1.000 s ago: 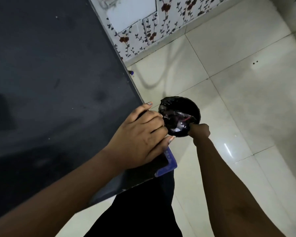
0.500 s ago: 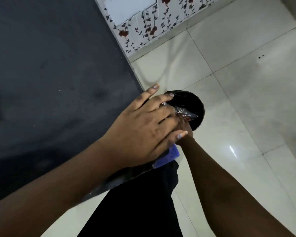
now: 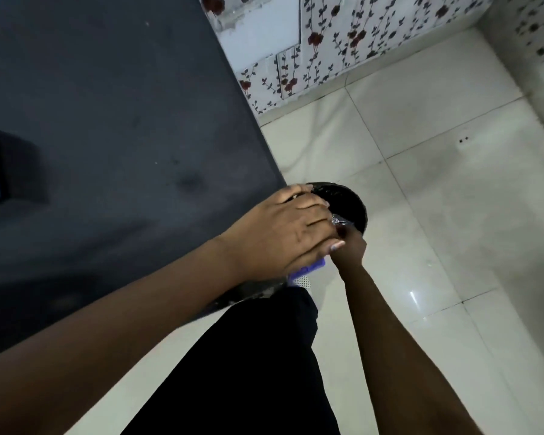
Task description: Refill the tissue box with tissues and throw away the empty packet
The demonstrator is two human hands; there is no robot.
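A crinkled clear empty packet (image 3: 339, 220) glints at the near rim of a round black bin (image 3: 354, 205) standing on the floor beside the table corner. My right hand (image 3: 350, 248) reaches down to the bin and its fingers are closed on the packet; my left hand partly hides them. That left hand (image 3: 283, 237) lies flat on the corner of the dark table (image 3: 123, 120), fingers loosely apart and reaching over the bin's edge. A dark tissue box (image 3: 10, 167) with a white top shows at the far left edge, cut off by the frame.
A purple-blue piece (image 3: 310, 269) with a white perforated bit pokes out under my left hand at the table corner. My dark-clothed leg (image 3: 248, 365) is below. The pale tiled floor (image 3: 437, 215) stretches right, and floral wall tiles (image 3: 327, 45) run along the back.
My left hand slid from the table corner toward the bin rim and now covers part of my right hand. My right hand stays at the bin. The tissue box came into view at left.
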